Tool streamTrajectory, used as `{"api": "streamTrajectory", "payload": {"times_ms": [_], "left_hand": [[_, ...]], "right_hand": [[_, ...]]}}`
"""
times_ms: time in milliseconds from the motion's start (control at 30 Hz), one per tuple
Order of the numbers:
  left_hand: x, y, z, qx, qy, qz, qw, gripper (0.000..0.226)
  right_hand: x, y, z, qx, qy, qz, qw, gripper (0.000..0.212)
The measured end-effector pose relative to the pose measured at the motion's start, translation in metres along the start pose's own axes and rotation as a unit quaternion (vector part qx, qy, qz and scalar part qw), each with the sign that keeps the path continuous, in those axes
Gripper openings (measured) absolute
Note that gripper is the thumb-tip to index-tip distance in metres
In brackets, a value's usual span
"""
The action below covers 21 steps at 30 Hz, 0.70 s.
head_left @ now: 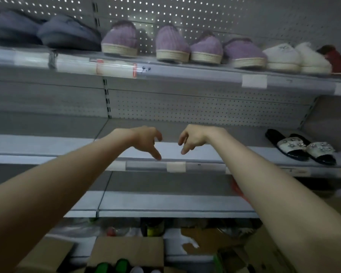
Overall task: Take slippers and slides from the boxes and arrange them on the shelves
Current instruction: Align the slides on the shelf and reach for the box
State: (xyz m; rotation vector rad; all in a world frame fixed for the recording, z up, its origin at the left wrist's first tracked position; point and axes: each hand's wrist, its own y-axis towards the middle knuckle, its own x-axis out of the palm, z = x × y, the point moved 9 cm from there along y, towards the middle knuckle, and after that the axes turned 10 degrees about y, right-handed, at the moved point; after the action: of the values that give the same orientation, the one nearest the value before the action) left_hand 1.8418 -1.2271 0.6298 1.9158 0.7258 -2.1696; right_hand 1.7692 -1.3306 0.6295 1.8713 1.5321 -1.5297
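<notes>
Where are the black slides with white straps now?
In the head view, the black slides sit at the right end of the middle shelf, right of the right hand.

The shelves (47,144) and the perforated back panel (205,107) look like matt grey painted metal, and a clear, glossy plastic strip (116,67) runs along the upper shelf's front edge. The purple slippers (171,44) are ribbed knitted cloth on pale, rough, woven-looking soles, the blue-grey slippers (67,32) are soft plush, and the white slippers (282,56) are fluffy. The black slides (301,147) have smooth, shiny soles and white straps set with glinting stones, and the box (126,251) is matt brown cardboard.
</notes>
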Motion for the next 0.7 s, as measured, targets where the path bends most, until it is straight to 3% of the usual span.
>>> {"api": "streamTrajectory", "payload": {"times_ms": [267,533,700], "left_hand": [[0.109,-0.023,-0.077,-0.085,-0.091,-0.051,0.991,0.071],[0.284,-0.051,-0.141,-0.137,-0.131,-0.152,0.97,0.067],[0.413,-0.061,-0.184,-0.162,-0.195,-0.234,0.939,0.069]], "right_hand": [[0.125,0.059,-0.03,-0.035,-0.033,-0.096,0.994,0.04],[0.306,0.096,-0.021,-0.038,0.004,-0.209,0.977,0.04],[0.425,0.129,-0.009,-0.02,0.024,-0.264,0.964,0.039]]}}
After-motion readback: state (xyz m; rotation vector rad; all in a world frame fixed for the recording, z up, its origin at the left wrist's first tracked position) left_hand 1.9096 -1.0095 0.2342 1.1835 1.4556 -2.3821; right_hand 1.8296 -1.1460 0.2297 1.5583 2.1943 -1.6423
